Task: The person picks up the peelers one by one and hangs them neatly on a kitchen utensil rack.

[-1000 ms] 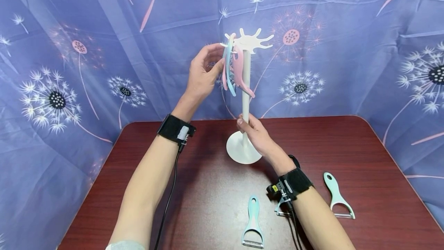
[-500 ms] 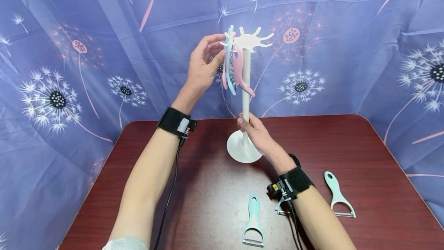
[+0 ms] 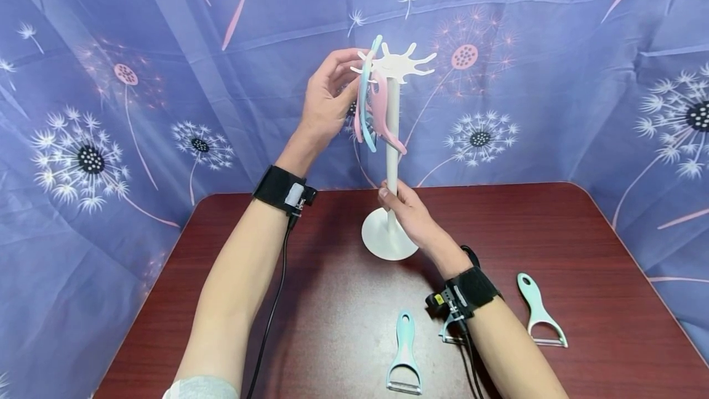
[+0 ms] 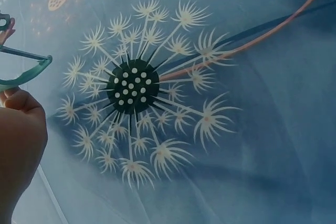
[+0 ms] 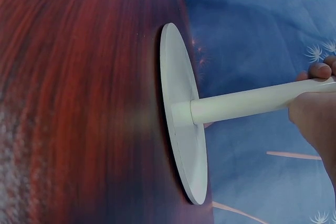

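At the upper left of a white stand (image 3: 392, 131), a pale blue peeler (image 3: 362, 106) is pinched between the thumb and fingers of a person's left hand (image 3: 327, 100). Seen nearly edge-on in the head view, it is a thin, gently curved strip, paler near its tip, which leans towards the stand and rises above the nearest arms; its lower end hangs beside the pole. Whether it is hooked on an arm cannot be told. The left wrist view shows a greenish-blue curved frame with a straight bar across it, just above the fingertips. Right beside it on the stand hangs a pink peeler (image 3: 380, 103), smooth and bowed, its lower end crossing in front of the pole. Another strip of pink (image 3: 357, 122) shows between the blue one and the hand.

The stand has wavy, spreading arms on top, a straight pole and a flat round base. The right hand (image 3: 410, 211) is wrapped around the pole, low down near the base. On the glossy red-brown table (image 3: 332, 306) lie a light blue-green peeler (image 3: 405, 340) and a paler green one (image 3: 533, 300) farther right.
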`<state>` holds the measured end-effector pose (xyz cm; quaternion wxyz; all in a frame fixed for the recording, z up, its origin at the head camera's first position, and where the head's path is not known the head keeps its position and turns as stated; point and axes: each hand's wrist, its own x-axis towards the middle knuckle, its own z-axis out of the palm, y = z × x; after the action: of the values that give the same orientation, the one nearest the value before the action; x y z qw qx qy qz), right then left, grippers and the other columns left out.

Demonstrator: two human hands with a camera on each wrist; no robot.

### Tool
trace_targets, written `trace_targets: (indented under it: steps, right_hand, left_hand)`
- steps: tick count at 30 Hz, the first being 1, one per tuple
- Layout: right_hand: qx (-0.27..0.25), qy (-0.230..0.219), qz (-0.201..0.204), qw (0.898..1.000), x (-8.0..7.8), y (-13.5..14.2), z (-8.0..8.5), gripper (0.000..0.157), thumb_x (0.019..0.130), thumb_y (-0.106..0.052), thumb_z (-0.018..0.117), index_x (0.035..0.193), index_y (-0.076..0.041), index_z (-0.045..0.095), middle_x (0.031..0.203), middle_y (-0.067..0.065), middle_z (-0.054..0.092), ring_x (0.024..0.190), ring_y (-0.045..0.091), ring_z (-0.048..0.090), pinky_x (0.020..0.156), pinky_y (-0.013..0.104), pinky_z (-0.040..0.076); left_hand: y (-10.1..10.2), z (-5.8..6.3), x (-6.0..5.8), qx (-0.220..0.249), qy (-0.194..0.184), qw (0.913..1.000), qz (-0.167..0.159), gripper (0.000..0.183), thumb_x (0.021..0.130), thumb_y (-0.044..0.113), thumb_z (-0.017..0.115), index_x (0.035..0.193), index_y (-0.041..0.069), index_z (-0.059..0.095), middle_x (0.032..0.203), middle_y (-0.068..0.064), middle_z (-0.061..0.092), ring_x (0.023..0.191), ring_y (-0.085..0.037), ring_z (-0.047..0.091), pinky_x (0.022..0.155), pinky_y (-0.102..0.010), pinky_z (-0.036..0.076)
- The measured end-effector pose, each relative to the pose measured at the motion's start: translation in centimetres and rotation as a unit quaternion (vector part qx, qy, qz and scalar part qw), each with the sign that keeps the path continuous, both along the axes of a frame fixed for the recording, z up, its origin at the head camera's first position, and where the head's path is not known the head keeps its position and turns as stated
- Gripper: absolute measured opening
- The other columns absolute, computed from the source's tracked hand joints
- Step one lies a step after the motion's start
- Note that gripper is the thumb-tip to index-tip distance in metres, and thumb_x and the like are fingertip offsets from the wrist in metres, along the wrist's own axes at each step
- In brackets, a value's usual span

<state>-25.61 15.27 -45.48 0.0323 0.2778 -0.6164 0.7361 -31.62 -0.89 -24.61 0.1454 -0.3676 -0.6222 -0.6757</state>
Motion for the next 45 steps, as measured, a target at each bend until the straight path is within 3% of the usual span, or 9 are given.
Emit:
trace_targets:
  steps: [10,17,22,30,37,40,45]
  right_hand:
    - [0.004,-0.003,-0.005,1.0,0.0,0.1,-0.1,0.022,0.105,-0.013,0.043,0.096,0.007,0.041,0.076,0.016,0.035,0.077,0.042,0.028,0.073,0.044,0.029]
    - [0.002,-0.001,-0.005,1.0,-0.2,0.0,-0.1,0.02,0.105,-0.011,0.043,0.096,0.007,0.041,0.076,0.015,0.034,0.075,0.039,0.028,0.071,0.043,0.027]
    - [0.002,-0.002,-0.004,1.0,-0.2,0.0,0.0,0.021,0.105,-0.012,0.044,0.095,0.007,0.041,0.076,0.02,0.032,0.076,0.042,0.027,0.071,0.045,0.026]
    - [0.001,0.001,-0.003,1.0,0.1,0.0,0.1,0.023,0.105,-0.012,0.043,0.096,0.009,0.04,0.075,0.016,0.033,0.075,0.041,0.027,0.072,0.045,0.026]
    - [-0.001,0.001,-0.005,1.0,0.0,0.1,0.0,0.022,0.105,-0.011,0.044,0.097,0.009,0.041,0.076,0.019,0.032,0.074,0.038,0.029,0.072,0.046,0.026]
    - [-0.003,0.0,-0.004,1.0,-0.1,0.1,-0.1,0.022,0.104,-0.012,0.044,0.096,0.008,0.041,0.076,0.02,0.031,0.074,0.039,0.028,0.071,0.044,0.027]
    - [-0.006,0.002,-0.002,1.0,-0.1,0.0,-0.1,0.021,0.105,-0.012,0.044,0.095,0.006,0.041,0.076,0.019,0.032,0.074,0.039,0.028,0.071,0.044,0.026]
  left_hand:
    - [0.0,0.1,-0.4,0.003,0.006,0.9994,-0.033,0.032,0.092,-0.005,0.06,0.124,-0.006,0.055,0.116,-0.014,0.062,0.099,-0.03,0.06,0.086,-0.036,0.049]
    - [-0.2,-0.5,-2.0,0.008,0.015,0.9975,-0.069,0.032,0.092,-0.006,0.059,0.124,-0.004,0.056,0.118,-0.015,0.061,0.099,-0.032,0.059,0.086,-0.037,0.049]
    - [-0.4,-0.6,-2.9,0.017,-0.006,0.9935,-0.113,0.03,0.093,-0.008,0.057,0.121,0.0,0.059,0.115,-0.019,0.061,0.102,-0.035,0.058,0.086,-0.039,0.05]
    - [-0.3,-0.4,-3.6,0.022,-0.027,0.9883,-0.149,0.028,0.092,-0.009,0.057,0.118,0.001,0.061,0.11,-0.022,0.062,0.105,-0.037,0.057,0.09,-0.042,0.048]
    - [-0.2,-0.4,-3.7,0.028,-0.042,0.9827,-0.178,0.025,0.091,-0.013,0.055,0.107,0.005,0.064,0.124,-0.018,0.057,0.111,-0.035,0.055,0.089,-0.039,0.048]
    - [-0.3,-0.4,-3.7,0.027,-0.045,0.9813,-0.185,0.026,0.092,-0.012,0.054,0.105,0.007,0.064,0.124,-0.018,0.057,0.111,-0.034,0.055,0.086,-0.036,0.049]
    - [-0.5,-0.7,-3.6,0.036,-0.081,0.9744,-0.207,0.024,0.094,-0.01,0.052,0.104,0.009,0.062,0.116,-0.018,0.06,0.095,-0.026,0.058,0.066,-0.028,0.05]
